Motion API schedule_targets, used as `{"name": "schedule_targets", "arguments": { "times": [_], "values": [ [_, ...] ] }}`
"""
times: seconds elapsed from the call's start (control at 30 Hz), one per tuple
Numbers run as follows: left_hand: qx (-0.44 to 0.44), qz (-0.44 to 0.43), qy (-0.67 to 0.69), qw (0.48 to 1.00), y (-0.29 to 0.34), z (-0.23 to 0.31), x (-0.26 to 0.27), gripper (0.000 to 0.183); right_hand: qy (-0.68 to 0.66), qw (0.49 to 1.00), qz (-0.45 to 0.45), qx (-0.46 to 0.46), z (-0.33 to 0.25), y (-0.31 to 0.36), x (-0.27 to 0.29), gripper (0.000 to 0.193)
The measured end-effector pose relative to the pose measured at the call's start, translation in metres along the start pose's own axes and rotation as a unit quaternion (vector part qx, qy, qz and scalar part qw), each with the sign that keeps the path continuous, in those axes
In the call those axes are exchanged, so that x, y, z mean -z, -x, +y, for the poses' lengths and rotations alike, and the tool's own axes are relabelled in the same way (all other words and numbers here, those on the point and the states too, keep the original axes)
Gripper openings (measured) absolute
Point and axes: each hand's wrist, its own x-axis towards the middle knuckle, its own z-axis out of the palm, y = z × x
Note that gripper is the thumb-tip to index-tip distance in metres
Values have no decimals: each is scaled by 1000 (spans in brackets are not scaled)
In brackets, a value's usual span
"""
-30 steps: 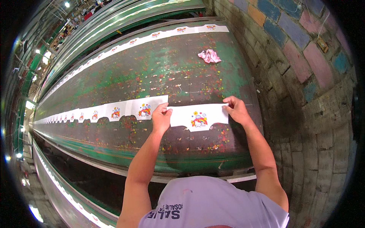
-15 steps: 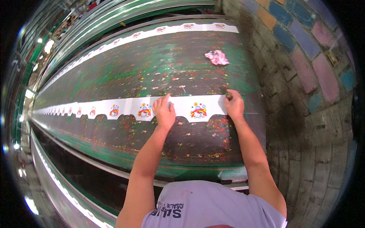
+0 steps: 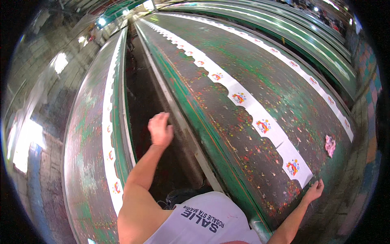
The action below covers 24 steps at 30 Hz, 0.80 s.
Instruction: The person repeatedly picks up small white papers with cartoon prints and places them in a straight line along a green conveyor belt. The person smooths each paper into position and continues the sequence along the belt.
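My left hand (image 3: 161, 132) is raised over the dark aisle, away from any piece, its fingers loosely bent and apart with nothing seen in them. At the near end of a long row of white printed pieces, my right hand (image 3: 314, 192) hovers over the table, fingers bent together. Something small and dark shows at its fingertips, too unclear to name. Beside it lies the last white piece (image 3: 301, 177), with a colourful cartoon print and a curved cutout edge. Another printed piece (image 3: 274, 129) lies farther up the same row.
The long dark table (image 3: 260, 81) is speckled with paint. A crumpled pink-and-white cloth (image 3: 330, 145) lies near its right end. A second row of printed white pieces (image 3: 302, 69) runs along the far side. Left of the aisle (image 3: 162, 171) stands another table (image 3: 83, 142) with its own row.
My view has swung left along the tables. The left hand has left the white piece and moved out over the aisle. The right hand stays near the row's end.
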Motion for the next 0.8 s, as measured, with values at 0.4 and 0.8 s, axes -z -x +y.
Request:
{"name": "schedule_targets", "arguments": {
  "times": [0.4,0.8],
  "values": [
    [347,-142,-195,906,270,-186,156,61,-57,993,-66,79,-94,50,-92,24],
    [332,-117,-147,924,276,-178,153,50,39,839,-287,461,-274,162,-208,13]
  ]
}}
